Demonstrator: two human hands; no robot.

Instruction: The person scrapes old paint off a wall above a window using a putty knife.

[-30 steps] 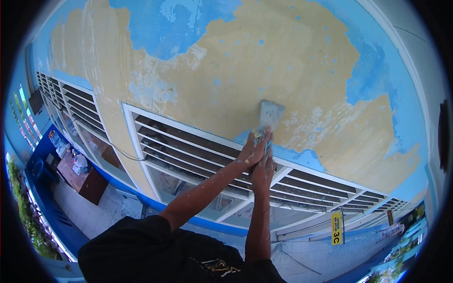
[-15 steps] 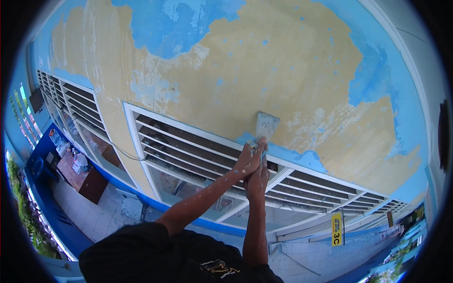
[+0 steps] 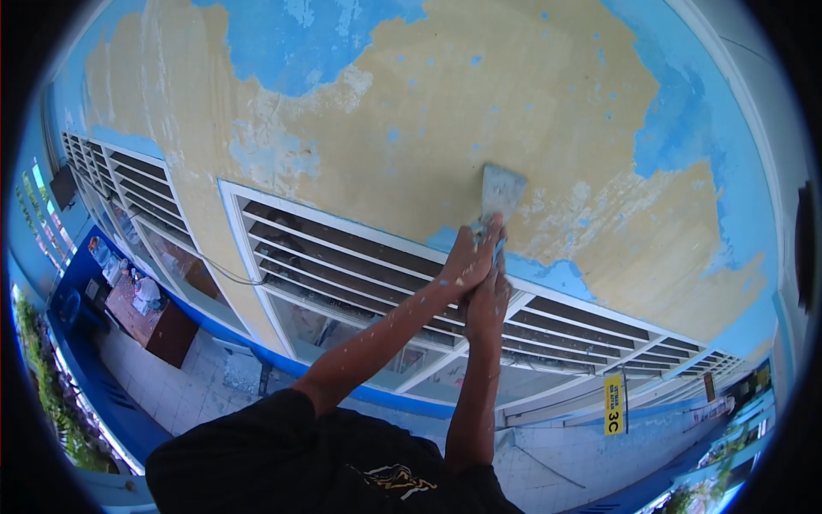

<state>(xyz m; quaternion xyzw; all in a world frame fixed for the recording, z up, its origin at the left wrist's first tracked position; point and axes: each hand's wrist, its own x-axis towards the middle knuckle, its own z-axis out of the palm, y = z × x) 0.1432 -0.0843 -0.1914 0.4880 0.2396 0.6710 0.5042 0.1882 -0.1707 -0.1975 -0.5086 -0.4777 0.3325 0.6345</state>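
Note:
A paint scraper (image 3: pixel 503 188) has its wide, whitish blade against the wall (image 3: pixel 445 120), over bare tan surface just above the window frame. My left hand (image 3: pixel 473 254) is closed around the scraper's upper part, fingers close to the blade. Lower down, my right hand (image 3: pixel 487 300) is closed on the handle, which the fingers mostly hide. Specks of paint dot both forearms. Ragged light-blue paint (image 3: pixel 552 272) remains below and right of the blade, along the frame. Whitish scuffed patches (image 3: pixel 582 206) lie to the blade's right.
Louvered windows (image 3: pixel 342 257) run below the scraped wall, with a loose cable (image 3: pixel 227 276) at their left. A yellow sign (image 3: pixel 613 404) marked 3C hangs at lower right. A brown table (image 3: pixel 168 336) with things on it stands on the tiled floor at left.
Both hands and the scraper have moved up the wall and slightly right, taking the blade farther above the window frame. The grip looks the same.

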